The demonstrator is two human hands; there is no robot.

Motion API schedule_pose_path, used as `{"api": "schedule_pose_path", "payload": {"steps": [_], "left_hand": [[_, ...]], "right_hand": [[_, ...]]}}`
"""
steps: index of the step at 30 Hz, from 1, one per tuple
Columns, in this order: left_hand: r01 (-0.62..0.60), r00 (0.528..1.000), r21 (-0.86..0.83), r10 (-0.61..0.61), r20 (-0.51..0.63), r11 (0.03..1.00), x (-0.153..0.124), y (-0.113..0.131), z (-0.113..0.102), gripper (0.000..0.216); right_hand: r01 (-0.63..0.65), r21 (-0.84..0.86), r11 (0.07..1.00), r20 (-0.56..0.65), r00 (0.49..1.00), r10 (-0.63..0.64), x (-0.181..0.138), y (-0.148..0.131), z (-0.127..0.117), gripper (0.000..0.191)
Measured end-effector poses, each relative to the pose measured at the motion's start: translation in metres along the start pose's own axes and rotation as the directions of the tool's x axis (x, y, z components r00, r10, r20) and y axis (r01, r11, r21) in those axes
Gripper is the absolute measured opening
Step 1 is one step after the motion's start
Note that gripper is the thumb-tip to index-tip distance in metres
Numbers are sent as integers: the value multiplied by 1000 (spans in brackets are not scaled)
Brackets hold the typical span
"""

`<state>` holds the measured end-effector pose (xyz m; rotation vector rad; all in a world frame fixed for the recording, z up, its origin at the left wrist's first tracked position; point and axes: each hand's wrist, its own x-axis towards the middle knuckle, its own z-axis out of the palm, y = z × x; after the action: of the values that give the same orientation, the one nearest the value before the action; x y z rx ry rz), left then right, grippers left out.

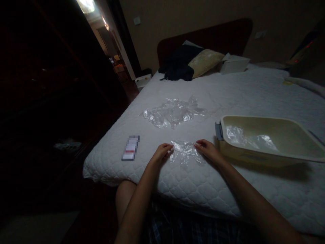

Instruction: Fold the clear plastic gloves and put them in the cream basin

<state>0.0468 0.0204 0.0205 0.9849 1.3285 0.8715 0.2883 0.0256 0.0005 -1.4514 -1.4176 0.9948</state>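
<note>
A clear plastic bag (pixel 185 149) is stretched flat between my two hands, just above or on the white quilted bed (pixel 162 183). My left hand (pixel 164 152) pinches its left corner between thumb and fingers. On the opposite corner, my right hand (pixel 207 149) is closed in a similar pinch. Farther up the bed lies a loose heap of crumpled clear plastic bags (pixel 174 113). To the right of my right hand stands a large translucent bin (pixel 259 157) with a grey side latch, with some shiny clear plastic inside it.
A phone (pixel 130 148) lies left of my hands. Near the headboard (pixel 208 39) are dark clothing (pixel 180 62), a yellowish pillow (pixel 206 62) and a pale box (pixel 235 64). The bed's left edge drops to a dark floor. A lit doorway (pixel 111 44) shows at the back left.
</note>
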Motion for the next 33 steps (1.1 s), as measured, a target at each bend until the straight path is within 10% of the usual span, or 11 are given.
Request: {"api": "schedule_pose_path", "payload": {"steps": [13,33], "left_hand": [[40,986,14,-42,159,999,10,-1,-9,27],[-83,980,-13,84,179,997,13,-18,-3,27]], "right_hand": [[-299,164,940,274,929,248,-17,-4,-18,39],[-307,210,928,391,897,208,-20,2,-26,43]]}}
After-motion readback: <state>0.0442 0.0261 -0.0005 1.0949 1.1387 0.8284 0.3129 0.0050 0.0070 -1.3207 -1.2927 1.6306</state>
